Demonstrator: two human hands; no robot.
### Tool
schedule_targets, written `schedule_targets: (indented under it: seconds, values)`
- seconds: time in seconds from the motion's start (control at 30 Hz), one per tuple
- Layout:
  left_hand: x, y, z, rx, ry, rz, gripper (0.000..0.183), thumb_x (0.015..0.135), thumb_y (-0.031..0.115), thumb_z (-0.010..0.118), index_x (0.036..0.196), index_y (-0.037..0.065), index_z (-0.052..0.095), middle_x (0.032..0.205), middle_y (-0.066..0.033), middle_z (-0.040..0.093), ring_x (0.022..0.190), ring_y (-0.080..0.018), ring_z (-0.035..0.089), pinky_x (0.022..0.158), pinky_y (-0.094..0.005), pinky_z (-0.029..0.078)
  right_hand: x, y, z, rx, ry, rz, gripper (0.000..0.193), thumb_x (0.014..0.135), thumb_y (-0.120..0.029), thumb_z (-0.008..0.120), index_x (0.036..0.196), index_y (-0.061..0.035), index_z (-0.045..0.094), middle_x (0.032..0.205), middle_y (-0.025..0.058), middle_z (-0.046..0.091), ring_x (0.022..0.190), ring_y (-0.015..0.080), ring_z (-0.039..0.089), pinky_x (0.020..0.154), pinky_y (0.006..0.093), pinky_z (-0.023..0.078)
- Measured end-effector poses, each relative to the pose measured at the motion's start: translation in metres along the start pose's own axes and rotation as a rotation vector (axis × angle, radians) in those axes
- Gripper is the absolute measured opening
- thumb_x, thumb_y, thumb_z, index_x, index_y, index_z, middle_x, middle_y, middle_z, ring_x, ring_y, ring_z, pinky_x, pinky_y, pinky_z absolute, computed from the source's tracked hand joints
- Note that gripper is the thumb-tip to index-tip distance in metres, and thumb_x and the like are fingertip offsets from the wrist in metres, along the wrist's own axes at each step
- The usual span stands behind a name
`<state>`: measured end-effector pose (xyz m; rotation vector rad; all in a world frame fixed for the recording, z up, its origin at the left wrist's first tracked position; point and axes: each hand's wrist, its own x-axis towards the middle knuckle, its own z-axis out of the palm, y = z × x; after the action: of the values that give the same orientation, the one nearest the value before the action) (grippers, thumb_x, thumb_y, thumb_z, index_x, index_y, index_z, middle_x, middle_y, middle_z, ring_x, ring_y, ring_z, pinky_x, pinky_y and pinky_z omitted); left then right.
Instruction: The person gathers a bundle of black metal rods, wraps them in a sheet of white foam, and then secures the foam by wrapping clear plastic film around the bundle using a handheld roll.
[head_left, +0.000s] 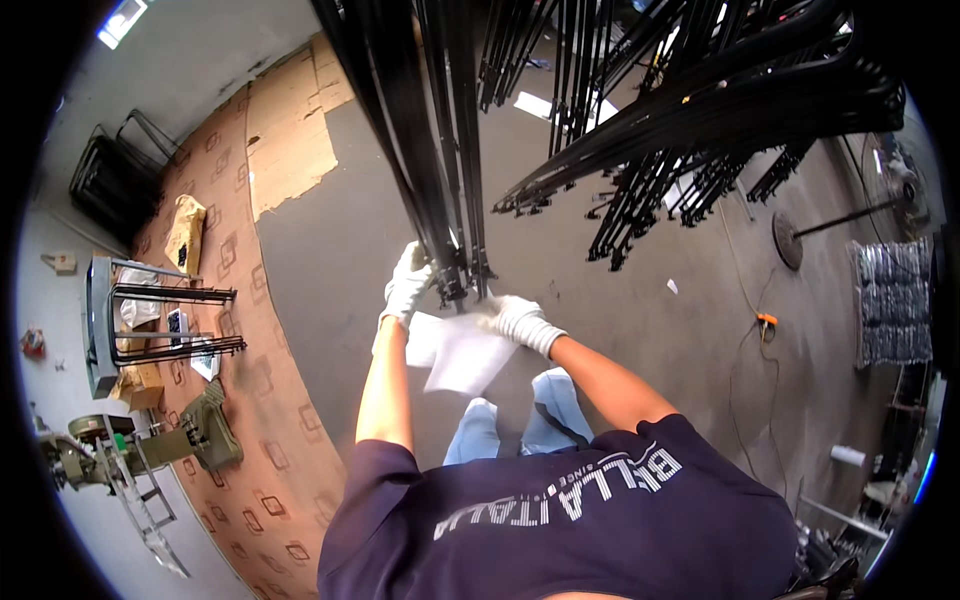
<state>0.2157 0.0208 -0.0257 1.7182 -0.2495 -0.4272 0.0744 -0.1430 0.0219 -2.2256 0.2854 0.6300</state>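
Several long black metal tubes (440, 180) come down from the upper edge, their lower ends between my two hands. My left hand (408, 284), in a white glove, is closed against the left side of these tubes near their ends. Just right of the ends, my right hand (522, 324), also white-gloved, is closed on the upper edge of a white sheet (472, 356). The sheet hangs below the tube ends, slightly blurred, and looks like paper or thin film. My right fingertips are partly smeared.
More black bent tubes (700, 130) hang at the upper right. A round-based stand (788, 241) and stacked wrapped bundles (890, 305) are farther right. A cable with an orange connector (767, 320) crosses the floor. At left, a patterned mat (275, 455) lies by a black tube frame (170, 293).
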Motion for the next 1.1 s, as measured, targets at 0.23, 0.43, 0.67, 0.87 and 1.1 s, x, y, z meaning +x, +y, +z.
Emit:
schedule_targets:
  seconds: [0.23, 0.43, 0.67, 0.87, 1.1]
  values:
    - [-0.032, 0.054, 0.009, 0.224, 0.115, -0.049, 0.013, 0.076, 0.007, 0.058, 0.089, 0.006, 0.055, 0.072, -0.0041, 0.059, 0.066, -0.0124, 0.057, 0.065, -0.0282, 0.046, 0.032, -0.018, 0.034, 0.264, 0.318, 0.114, 0.053, 0.076, -0.032, 0.053, 0.123, -0.0078, 0.045, 0.113, 0.0165, 0.055, 0.104, 0.0295, 0.053, 0.089, 0.0351, 0.041]
    - [-0.026, 0.04, -0.02, 0.742, 0.184, 0.39, 0.01, 0.075, 0.006, 0.057, 0.083, 0.005, 0.063, 0.071, -0.0082, 0.063, 0.066, -0.0151, 0.061, 0.063, -0.0277, 0.046, 0.068, -0.03, 0.049, 0.541, 0.335, -0.062, 0.064, 0.068, -0.033, 0.064, 0.124, -0.0079, 0.045, 0.103, 0.0137, 0.061, 0.093, 0.0226, 0.059, 0.081, 0.0299, 0.045]
    - [-0.018, 0.057, -0.026, 0.221, -0.216, -0.097, 0.019, 0.075, 0.001, 0.059, 0.093, 0.006, 0.062, 0.078, 0.0024, 0.061, 0.067, -0.005, 0.051, 0.059, -0.0208, 0.043, 0.073, -0.027, 0.039, 0.707, 0.01, -0.169, 0.029, 0.066, -0.012, 0.068, 0.093, -0.0053, 0.063, 0.075, 0.0024, 0.064, 0.066, 0.0137, 0.057, 0.066, 0.0272, 0.046]
    - [-0.013, -0.023, -0.058, -0.354, -0.186, -0.566, 0.015, 0.083, 0.003, 0.048, 0.092, 0.009, 0.059, 0.075, 0.0026, 0.058, 0.064, -0.0068, 0.053, 0.056, -0.022, 0.045, 0.07, -0.039, 0.022, 0.959, -0.015, 0.003, 0.019, 0.071, -0.02, 0.061, 0.085, -0.0078, 0.067, 0.069, 0.0034, 0.063, 0.055, 0.0122, 0.054, 0.055, 0.0298, 0.046]
    - [-0.039, 0.008, -0.037, 0.001, -0.116, -0.218, 0.026, 0.073, 0.008, 0.064, 0.097, 0.01, 0.056, 0.076, -0.0032, 0.062, 0.069, -0.012, 0.058, 0.06, -0.0256, 0.046, 0.063, -0.05, 0.025, 0.655, 0.033, -0.006, 0.028, 0.081, -0.026, 0.055, 0.101, -0.007, 0.063, 0.085, 0.003, 0.063, 0.077, 0.0138, 0.054, 0.074, 0.0273, 0.043]
